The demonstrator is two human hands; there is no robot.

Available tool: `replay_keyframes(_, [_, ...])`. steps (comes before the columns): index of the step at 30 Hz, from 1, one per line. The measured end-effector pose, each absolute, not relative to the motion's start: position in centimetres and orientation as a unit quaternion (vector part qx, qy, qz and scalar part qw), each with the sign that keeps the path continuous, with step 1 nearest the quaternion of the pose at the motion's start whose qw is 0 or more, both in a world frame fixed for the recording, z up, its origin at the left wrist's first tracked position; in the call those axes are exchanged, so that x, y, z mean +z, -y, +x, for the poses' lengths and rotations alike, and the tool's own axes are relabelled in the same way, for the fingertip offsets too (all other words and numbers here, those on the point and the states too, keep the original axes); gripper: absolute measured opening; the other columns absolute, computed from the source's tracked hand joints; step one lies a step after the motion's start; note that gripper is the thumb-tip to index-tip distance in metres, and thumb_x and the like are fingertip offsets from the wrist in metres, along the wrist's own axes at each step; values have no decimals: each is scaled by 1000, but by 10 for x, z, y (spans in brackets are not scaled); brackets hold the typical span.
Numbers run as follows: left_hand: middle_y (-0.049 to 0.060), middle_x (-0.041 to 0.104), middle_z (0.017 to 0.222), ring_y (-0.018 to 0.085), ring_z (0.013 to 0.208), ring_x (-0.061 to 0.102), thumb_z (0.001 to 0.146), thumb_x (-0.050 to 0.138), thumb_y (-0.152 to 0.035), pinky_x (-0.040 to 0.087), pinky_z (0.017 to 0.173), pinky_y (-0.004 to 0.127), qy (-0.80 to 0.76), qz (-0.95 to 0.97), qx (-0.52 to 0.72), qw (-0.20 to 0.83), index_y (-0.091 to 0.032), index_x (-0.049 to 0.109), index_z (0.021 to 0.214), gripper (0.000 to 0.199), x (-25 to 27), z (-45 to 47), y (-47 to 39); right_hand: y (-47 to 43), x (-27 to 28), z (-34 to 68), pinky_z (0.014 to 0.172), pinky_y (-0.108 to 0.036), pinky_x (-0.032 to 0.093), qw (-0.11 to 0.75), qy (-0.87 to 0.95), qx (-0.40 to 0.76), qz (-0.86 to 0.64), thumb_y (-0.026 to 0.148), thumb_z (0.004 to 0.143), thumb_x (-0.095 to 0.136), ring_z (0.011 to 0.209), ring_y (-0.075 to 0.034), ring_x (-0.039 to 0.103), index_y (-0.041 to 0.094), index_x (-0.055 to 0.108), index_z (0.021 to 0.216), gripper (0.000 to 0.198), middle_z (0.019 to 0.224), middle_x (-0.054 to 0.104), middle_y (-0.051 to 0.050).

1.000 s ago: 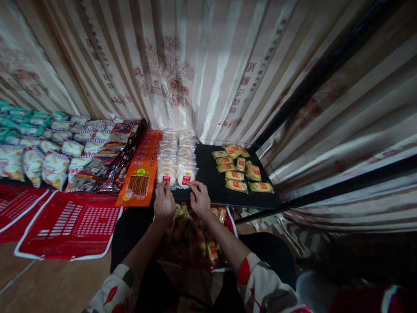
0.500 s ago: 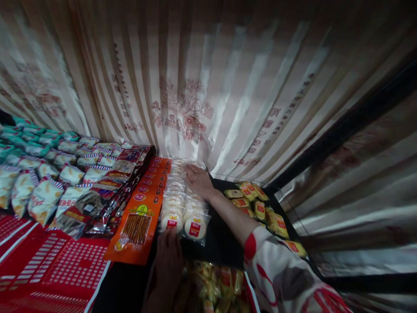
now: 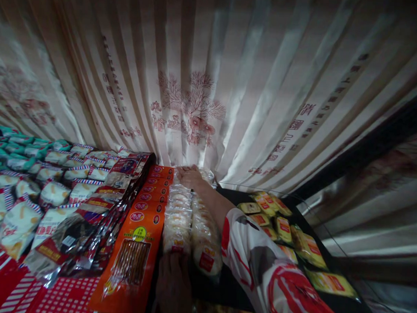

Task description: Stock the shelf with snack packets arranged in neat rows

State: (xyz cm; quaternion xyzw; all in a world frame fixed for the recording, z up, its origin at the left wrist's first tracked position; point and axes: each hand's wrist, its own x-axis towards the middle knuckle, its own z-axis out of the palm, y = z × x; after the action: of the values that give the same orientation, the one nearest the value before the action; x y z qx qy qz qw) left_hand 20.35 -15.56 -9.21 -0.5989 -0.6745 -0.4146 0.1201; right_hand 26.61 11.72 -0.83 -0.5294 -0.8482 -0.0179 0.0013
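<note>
Two rows of round white rice crackers in clear wrappers stand side by side: the left row and the right row. My left hand, in shadow, rests its outstretched fingertips against the front packet of the left row. At the back end of that row, my right hand lies with its fingers extended over the packets. Its forearm, in a patterned white and red sleeve, passes above the right row and hides part of it. The front packet of the right row leans, its red label showing.
Orange snack packs overlap just left of the crackers, beside dark red packets. Further left are many white chip bags. Yellow packets lie on the black surface at right. A pleated curtain hangs behind.
My right hand has shifted from the back of the right row to the back of the left row. The right row's front packet leans more. The view has moved closer.
</note>
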Motion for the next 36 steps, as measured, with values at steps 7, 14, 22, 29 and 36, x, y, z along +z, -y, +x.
replay_keyframes(7, [3,58,71,16,67,55,92,39,-27,43,59,25,699,-592,-389,99,-19,55,77,24,-86,203,154,-116,-5,264,105,-47,23,27,843,6,-537,33,93,31,117,-21,51,23,53,123,39,123,60,-8])
replay_keyframes(14, [4,59,73,16,70,58,91,40,-25,49,63,26,648,-611,-445,86,-18,56,82,20,-82,196,165,-94,16,299,99,-23,35,163,850,24,-500,31,96,25,112,-12,53,16,58,113,41,119,61,-7])
replay_keyframes(22, [4,61,76,11,63,62,91,39,-24,51,51,18,543,-671,-504,29,-22,58,86,20,-78,241,180,-90,15,371,88,-26,44,166,773,78,-607,35,96,25,99,-16,61,17,59,113,42,107,67,-7])
replay_keyframes(29, [5,65,78,13,61,64,92,35,-28,51,49,20,591,-654,-470,43,-23,63,85,29,-103,263,168,-111,9,363,104,-27,34,87,796,80,-594,32,95,30,123,-16,46,18,51,128,42,133,52,-5])
replay_keyframes(36, [7,68,83,15,65,66,91,40,-24,50,49,20,630,-634,-442,78,-19,61,87,22,-95,261,161,-120,-15,357,106,-28,31,74,800,69,-592,30,95,29,121,-13,47,18,54,124,41,129,56,-4])
